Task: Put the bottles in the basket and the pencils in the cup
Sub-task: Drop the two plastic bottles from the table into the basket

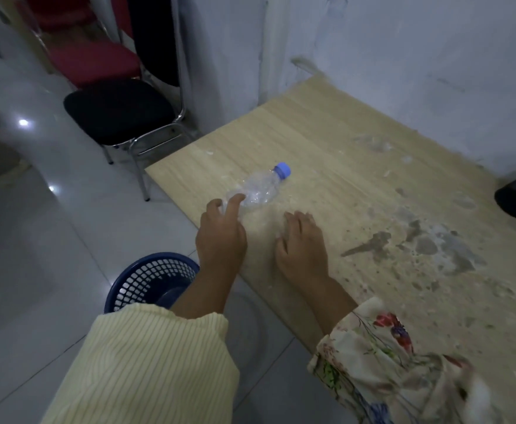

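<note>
A clear, crumpled plastic bottle with a blue cap (258, 187) lies on the wooden tabletop (327, 142), not yet in the blue mesh basket (146, 280) on the near floor. The left hand (220, 231) touches it with fingers (235, 201) spread; the right hand (302, 243) rests empty, loosely curled. No pencils or cup show.

The person's left hand (221, 237) reaches forward, palm down, fingers spread and loosely curled, forefinger extended furthest. The right hand (302, 243) lies palm down just beside it, fingers bent under, gripping nothing. Both forearms extend from long sleeves.
</note>
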